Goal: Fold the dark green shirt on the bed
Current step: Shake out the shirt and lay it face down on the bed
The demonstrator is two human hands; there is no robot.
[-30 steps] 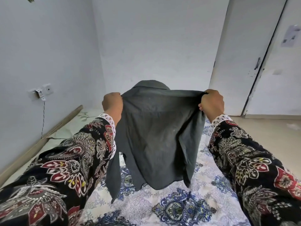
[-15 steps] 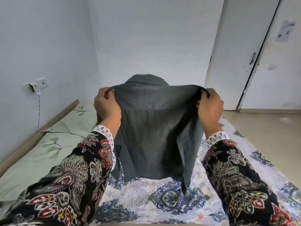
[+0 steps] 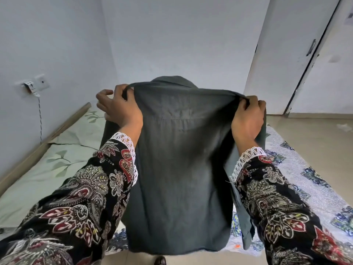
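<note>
The dark green shirt (image 3: 181, 159) hangs in the air in front of me, its back toward me and its collar at the top. My left hand (image 3: 120, 109) pinches the left shoulder, with some fingers spread. My right hand (image 3: 248, 119) grips the right shoulder. Both sleeves hang down behind my forearms. The hem reaches down past the near edge of the bed (image 3: 305, 178). The shirt front is hidden.
The bed carries a blue-patterned white sheet on the right and a pale green leaf-print sheet (image 3: 57, 159) on the left. A wooden rail (image 3: 47, 142) runs along the left wall under a socket (image 3: 35, 86). White doors (image 3: 286, 64) and tiled floor (image 3: 315, 131) lie to the right.
I have lifted the shirt closer to me and the view has tilted down. The hem now hangs past the bed's near edge. My left fingers have loosened and spread.
</note>
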